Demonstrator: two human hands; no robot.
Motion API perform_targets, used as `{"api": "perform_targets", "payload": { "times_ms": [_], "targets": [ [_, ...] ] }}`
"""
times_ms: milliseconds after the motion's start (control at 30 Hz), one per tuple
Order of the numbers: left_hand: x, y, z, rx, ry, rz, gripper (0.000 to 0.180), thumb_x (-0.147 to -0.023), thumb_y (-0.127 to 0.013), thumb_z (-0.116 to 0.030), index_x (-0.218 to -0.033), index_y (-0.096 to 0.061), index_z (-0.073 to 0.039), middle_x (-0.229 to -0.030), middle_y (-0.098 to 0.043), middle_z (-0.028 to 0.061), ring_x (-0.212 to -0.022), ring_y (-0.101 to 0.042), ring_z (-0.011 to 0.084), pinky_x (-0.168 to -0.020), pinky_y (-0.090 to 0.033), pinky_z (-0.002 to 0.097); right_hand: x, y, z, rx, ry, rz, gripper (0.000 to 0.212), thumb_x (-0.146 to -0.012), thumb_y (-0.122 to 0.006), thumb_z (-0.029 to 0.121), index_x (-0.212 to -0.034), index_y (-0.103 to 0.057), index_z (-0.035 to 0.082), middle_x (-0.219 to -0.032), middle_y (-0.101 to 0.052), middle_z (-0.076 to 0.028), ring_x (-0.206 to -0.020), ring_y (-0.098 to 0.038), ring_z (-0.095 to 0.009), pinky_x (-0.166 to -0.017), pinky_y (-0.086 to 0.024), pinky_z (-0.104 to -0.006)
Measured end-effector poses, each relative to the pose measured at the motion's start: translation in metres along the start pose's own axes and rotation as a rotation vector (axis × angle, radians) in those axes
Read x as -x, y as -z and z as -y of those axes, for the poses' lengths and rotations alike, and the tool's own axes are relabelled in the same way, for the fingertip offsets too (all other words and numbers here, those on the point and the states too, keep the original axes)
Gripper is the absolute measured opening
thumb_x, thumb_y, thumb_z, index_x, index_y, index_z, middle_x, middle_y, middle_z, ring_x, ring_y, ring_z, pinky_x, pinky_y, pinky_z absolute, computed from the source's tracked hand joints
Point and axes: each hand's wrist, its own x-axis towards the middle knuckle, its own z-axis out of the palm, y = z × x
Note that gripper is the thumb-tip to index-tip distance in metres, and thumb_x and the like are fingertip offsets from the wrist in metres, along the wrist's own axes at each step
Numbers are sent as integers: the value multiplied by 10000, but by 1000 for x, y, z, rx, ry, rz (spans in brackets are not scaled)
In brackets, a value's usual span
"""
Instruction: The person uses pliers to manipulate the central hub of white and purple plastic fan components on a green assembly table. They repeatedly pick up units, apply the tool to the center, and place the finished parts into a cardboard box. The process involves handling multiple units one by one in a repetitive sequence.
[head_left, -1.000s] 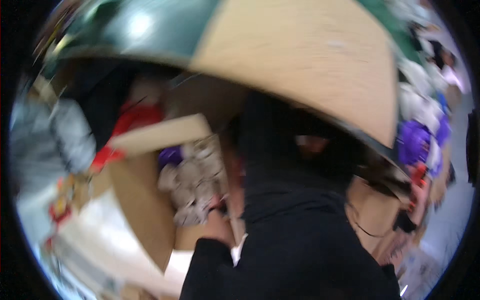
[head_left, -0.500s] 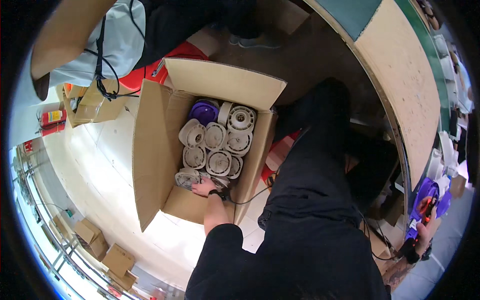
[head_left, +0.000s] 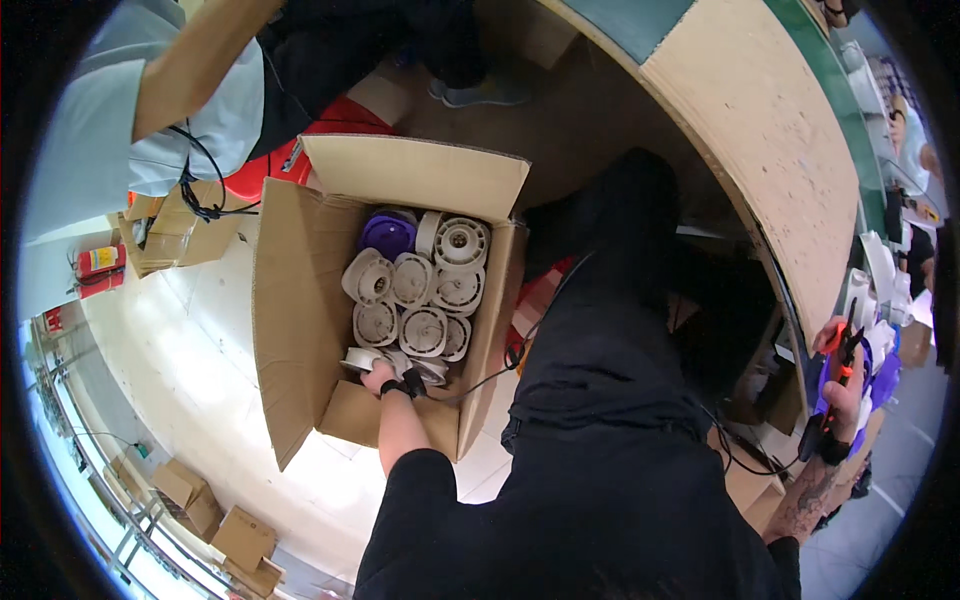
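In the open cardboard box [head_left: 283,330], my left hand [head_left: 379,376] is closed on the rim of a round white plastic housing [head_left: 358,357], tilted up at the near left corner. Other white housings [head_left: 423,331] with ringed, hollow undersides sit packed in the box, and a purple one [head_left: 388,234] lies at the far left. Far to the right, beside the table, my right hand [head_left: 845,385] is wrapped around orange-handled pliers [head_left: 848,350], their dark jaws pointing up. Purple plastic parts [head_left: 884,375] lie behind that hand. A black band with a cable circles each wrist.
Another person in a light shirt [head_left: 190,150] sits at the upper left, by a red stool [head_left: 345,120]. The table edge [head_left: 720,140] curves along the right, with white parts [head_left: 878,290] on top. A fire extinguisher [head_left: 100,262] and cardboard boxes [head_left: 243,537] stand at the left.
My left hand has taken hold of the housing at the near left and tipped it. My right hand has risen with the pliers, now pointing up. The whole view has shifted slightly.
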Motion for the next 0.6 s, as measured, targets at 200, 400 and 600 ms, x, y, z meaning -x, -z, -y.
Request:
{"api": "perform_targets", "payload": {
  "times_ms": [200, 400, 600],
  "targets": [
    [15, 40, -18, 516, -185, 115, 498, -920, -547, -243, -1226, -597, 147, -1172, -677, 272, -982, -655, 365, -887, -517, 489, -30, 20, -43, -240, 192, 71, 842, -662, -792, 526, -1263, -487, 22, -1126, -512, -85, -1004, -512, -198, -903, -393, -339],
    [156, 117, -146, 1028, -123, 479, 493, -1026, -426, -279, -1335, -554, 84, -1291, -630, 170, -1152, -637, 303, -988, -513, 445, -58, 41, -81, -642, 365, 68, 835, -672, -760, 497, -1307, -502, 19, -1149, -537, -93, -1000, -548, -221, -890, -432, -370],
    [307, 197, -264, 1260, -409, 1085, 500, -1103, -375, -364, -1481, -486, -55, -1470, -553, 103, -1350, -533, 261, -1133, -431, 470, -68, 43, -70, -819, 327, 57, 810, -666, -733, 420, -1349, -533, 33, -1204, -591, -110, -1005, -609, -248, -856, -488, -382]
  ]
}}
